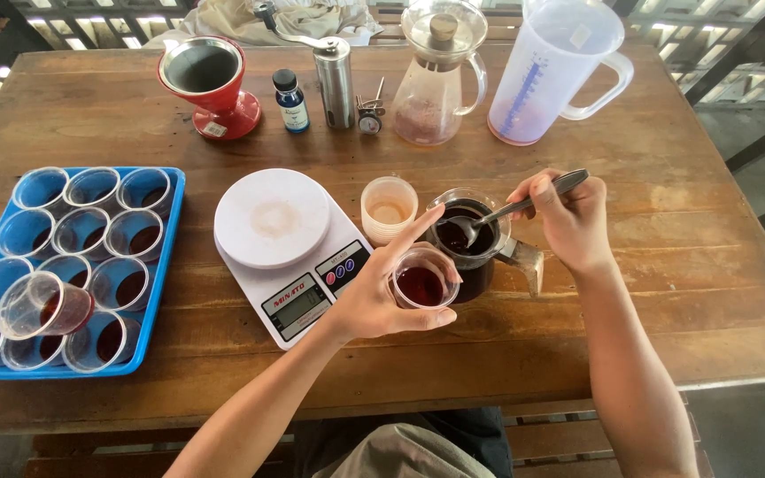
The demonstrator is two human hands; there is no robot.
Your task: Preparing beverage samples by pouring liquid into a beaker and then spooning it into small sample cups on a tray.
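Left hand (374, 301) fingers grip thin plastic cup (421, 281): light, flexible, spill-prone; hold by wall. Right hand (568, 217) fingers pinch rigid spoon (506, 211)

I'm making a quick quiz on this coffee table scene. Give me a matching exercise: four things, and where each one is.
1. spoon
2. small plastic cup
3. blue tray
4. measuring jug

a. far right of the table
b. in the left hand
c. in the right hand, bowl over the dark glass server
d. at the table's left edge, full of cups

Pairs: 1-c, 2-b, 3-d, 4-a
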